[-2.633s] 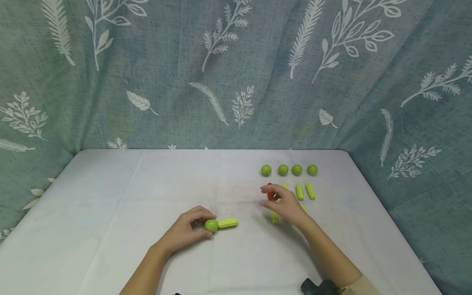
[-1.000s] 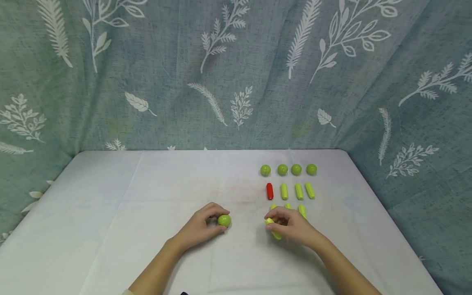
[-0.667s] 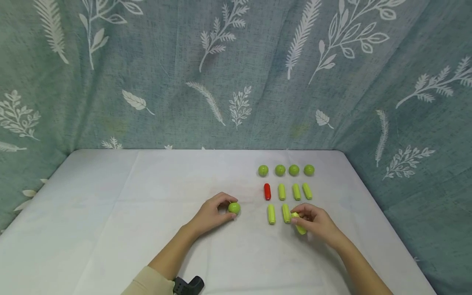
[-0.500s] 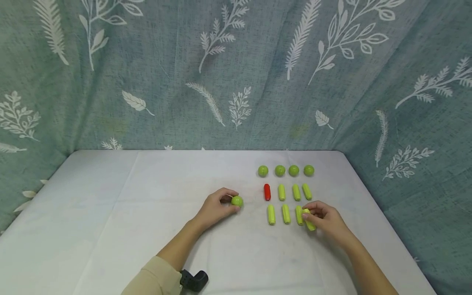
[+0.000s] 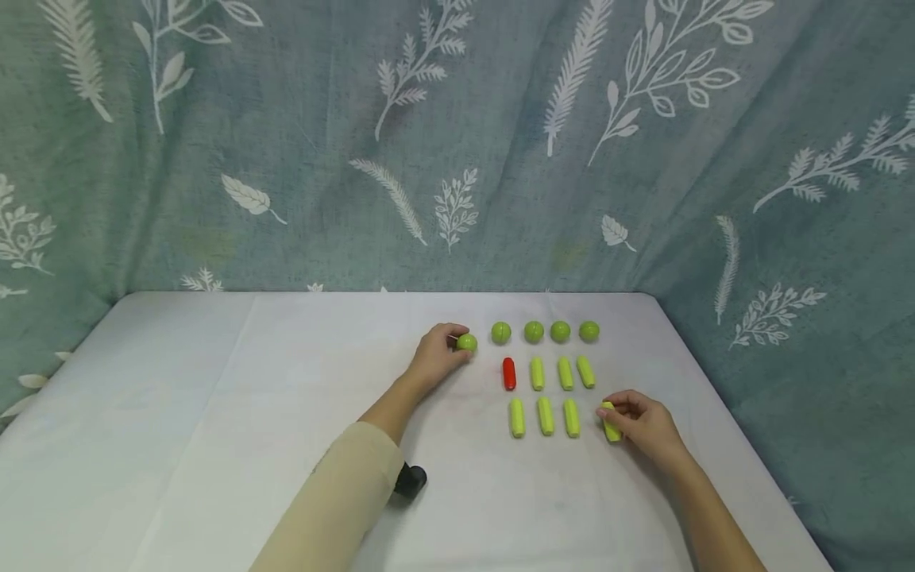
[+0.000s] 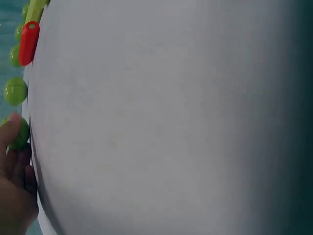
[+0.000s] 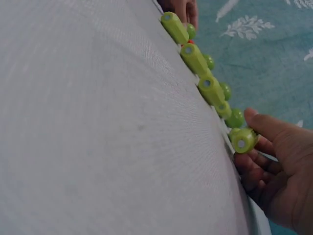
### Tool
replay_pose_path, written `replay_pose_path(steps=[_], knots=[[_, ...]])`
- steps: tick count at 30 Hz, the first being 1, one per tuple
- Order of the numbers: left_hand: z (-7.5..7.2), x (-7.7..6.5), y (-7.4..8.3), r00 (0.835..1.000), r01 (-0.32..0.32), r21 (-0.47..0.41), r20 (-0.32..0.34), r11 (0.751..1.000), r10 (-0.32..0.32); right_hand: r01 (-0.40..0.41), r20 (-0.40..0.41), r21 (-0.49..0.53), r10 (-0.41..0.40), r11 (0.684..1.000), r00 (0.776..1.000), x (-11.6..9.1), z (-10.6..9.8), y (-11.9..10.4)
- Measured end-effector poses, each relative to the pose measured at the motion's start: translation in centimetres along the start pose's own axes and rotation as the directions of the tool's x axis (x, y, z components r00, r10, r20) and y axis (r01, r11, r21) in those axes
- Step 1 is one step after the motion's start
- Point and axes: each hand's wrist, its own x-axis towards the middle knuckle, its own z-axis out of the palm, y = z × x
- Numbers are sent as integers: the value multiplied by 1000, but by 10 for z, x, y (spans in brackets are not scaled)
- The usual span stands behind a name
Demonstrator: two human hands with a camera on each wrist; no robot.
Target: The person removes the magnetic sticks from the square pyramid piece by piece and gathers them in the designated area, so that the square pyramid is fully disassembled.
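My left hand (image 5: 438,355) pinches a green ball (image 5: 467,342) between thumb and fingers, just left of a row of similar balls. In the left wrist view the same ball (image 6: 19,133) shows between the fingertips. On the right, my right hand (image 5: 646,425) pinches a short yellow-green rod (image 5: 611,422) at the right end of the front row of rods. The right wrist view shows that this rod (image 7: 242,141) has a round grey spot on its end. Three more yellow-green rods lie to its left, the nearest a rod (image 5: 572,418) a small gap away.
Behind the front rods lies a second row: a red rod (image 5: 509,373) and three yellow-green ones, such as the rod (image 5: 586,371). Several green balls, one a ball (image 5: 534,331), line the back. A white cloth (image 5: 286,413) covers the table; a patterned curtain (image 5: 322,159) hangs behind it.
The left hand has carried the green ball away from me, up to the ball row. A rod that was joined to it is now apart. The right hand has moved right with a yellow-green rod.
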Motion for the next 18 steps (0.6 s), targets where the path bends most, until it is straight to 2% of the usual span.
replay_pose_path(steps=[4,8,15,18], knots=[[6,14,7,999,51,27,-12,998,-51,4,-12,-32,-5,999,1000,0,4,0],[13,21,12,994,100,31,-41,994,-99,8,-17,-57,-9,998,1000,1,6,2],[14,23,16,984,147,-99,-82,984,-155,33,-35,-81,-36,996,999,8,8,1],[12,22,17,982,151,-122,-94,981,-162,33,-46,-88,-37,996,998,11,11,0]])
